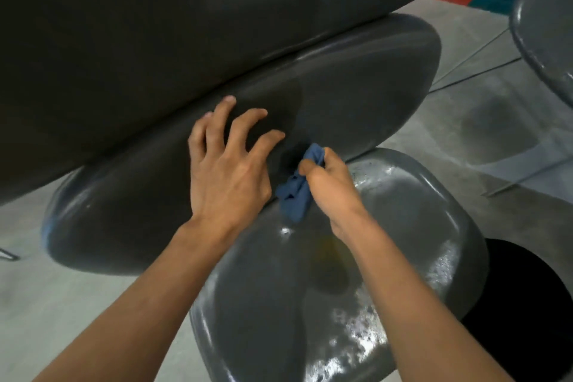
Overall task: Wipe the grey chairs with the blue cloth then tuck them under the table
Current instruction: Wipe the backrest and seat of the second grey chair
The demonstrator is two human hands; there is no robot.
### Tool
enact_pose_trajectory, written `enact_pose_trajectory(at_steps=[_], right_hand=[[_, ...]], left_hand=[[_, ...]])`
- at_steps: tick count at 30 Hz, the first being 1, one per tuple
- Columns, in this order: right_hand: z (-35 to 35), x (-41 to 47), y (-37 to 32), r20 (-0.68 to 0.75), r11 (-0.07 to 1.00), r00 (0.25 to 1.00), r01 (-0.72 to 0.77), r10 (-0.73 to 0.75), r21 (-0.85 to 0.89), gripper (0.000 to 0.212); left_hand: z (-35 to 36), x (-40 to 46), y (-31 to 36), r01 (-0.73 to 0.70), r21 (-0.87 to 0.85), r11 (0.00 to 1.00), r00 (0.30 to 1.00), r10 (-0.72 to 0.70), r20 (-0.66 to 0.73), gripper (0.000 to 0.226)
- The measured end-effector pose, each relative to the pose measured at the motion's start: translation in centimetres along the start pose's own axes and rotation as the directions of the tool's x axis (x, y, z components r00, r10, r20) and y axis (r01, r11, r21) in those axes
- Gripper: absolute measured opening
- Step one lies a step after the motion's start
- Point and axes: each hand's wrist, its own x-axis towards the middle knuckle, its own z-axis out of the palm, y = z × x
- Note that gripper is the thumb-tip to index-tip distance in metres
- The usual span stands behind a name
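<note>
Right grip: the right hand (pixel 330 183) is holding the blue cloth (pixel 296 192) bunched in curled fingers, with a loose tail hanging below the fist.
Left grip: the left hand (pixel 226 161) is holding nothing; its fingers are spreading wide and pressing their tips on the chair backrest (pixel 356 96).
Cloth location: the blue cloth is sitting at the junction where the backrest is meeting the chair seat (pixel 387 226), just beside the left hand.
Cloth handling: judged soft, light and limp; it is folding freely, so a bunched pinch is suiting it better than a flat palm.
Chair location: the grey chair is standing close to the tabletop (pixel 155 25), whose dark edge is overlapping the top of the backrest in this view.
Chair handling: the shell is appearing rigid, smooth and glossy, with bright patches on the seat suggesting a wet or slick surface; fingers are likely slipping on it.
Hold point for tucking: the backrest upper rim or seat edge is judged the firmest purchase; weight cannot be told.
Surroundings: a second grey chair (pixel 545 34) is standing well apart at the right, on the concrete floor (pixel 465 139).
</note>
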Motion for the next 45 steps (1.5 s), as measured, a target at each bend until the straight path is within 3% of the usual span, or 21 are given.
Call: enact_pose_trajectory(at_steps=[2, 5, 8, 11, 13, 16, 18, 20, 25, 32, 35, 42, 45], right_hand=[[-1.7, -1.7, 0.1, 0.101, 0.996, 0.995, 0.030, -0.021, -0.089, 0.011], [-4.1, -4.5, 0.1, 0.222, 0.978, 0.973, 0.100, -0.059, -0.181, 0.023], [-6.4, -7.5, 0.3, 0.320, 0.949, 0.946, 0.147, -0.053, -0.279, 0.007], [-8.0, -10.8, 1.0, 0.379, 0.947, 0.925, 0.142, -0.023, -0.289, 0.012], [-8.6, -12.9, 2.0, 0.382, 0.950, 0.924, 0.096, 0.026, -0.297, 0.012], [-8.9, -16.1, 4.0, 0.343, 0.942, 0.936, 0.042, 0.080, -0.333, 0.014], [-8.9, -17.7, 5.3, 0.322, 0.919, 0.939, 0.019, 0.119, -0.394, 0.005], [-8.9, -20.2, 6.7, 0.273, 0.891, 0.948, -0.026, 0.167, -0.454, 0.015], [-9.1, -25.5, 11.4, 0.172, 0.826, 0.955, -0.109, 0.242, -0.553, 0.019], [-6.6, -28.5, 17.2, 0.144, 0.760, 0.923, -0.197, 0.356, -0.619, 0.024], [-5.0, -28.3, 19.2, 0.157, 0.714, 0.912, -0.181, 0.380, -0.676, 0.024], [-4.0, -26.4, 21.8, 0.296, 0.649, 0.776, -0.185, 0.557, -0.738, 0.024], [-4.1, -24.4, 21.9, 0.242, 0.646, 0.795, -0.232, 0.557, -0.727, 0.033]], left_hand=[[-0.2, -0.7, 1.4, 0.011, -0.106, 0.994, 0.990, 0.004, 0.143, 0.050], [0.0, -2.1, 2.6, 0.061, -0.334, 0.941, 0.919, 0.078, 0.387, 0.072], [0.4, -4.0, 3.4, 0.203, -0.532, 0.822, 0.827, 0.146, 0.542, 0.082], [-0.1, -6.7, 4.4, 0.274, -0.621, 0.734, 0.736, 0.256, 0.626, 0.069], [-0.7, -8.8, 4.9, 0.290, -0.675, 0.678, 0.715, 0.315, 0.624, 0.049], [-2.6, -11.9, 4.7, 0.377, -0.631, 0.678, 0.652, 0.290, 0.701, 0.025], [-3.5, -13.6, 4.2, 0.409, -0.570, 0.713, 0.597, 0.264, 0.758, 0.028], [-4.7, -15.5, 3.6, 0.369, -0.548, 0.751, 0.566, 0.286, 0.773, 0.027], [-6.7, -20.3, 3.0, 0.308, -0.529, 0.791, 0.571, 0.291, 0.768, 0.012], [-6.1, -25.7, 1.2, 0.371, -0.496, 0.785, 0.494, 0.285, 0.821, 0.013], [-5.5, -27.6, 0.7, 0.376, -0.447, 0.812, 0.480, 0.242, 0.843, 0.008], [-3.4, -28.9, -0.7, 0.392, -0.271, 0.879, 0.422, 0.090, 0.902, 0.017], [-1.9, -27.8, -0.4, 0.380, -0.210, 0.901, 0.435, 0.027, 0.900, 0.020]])
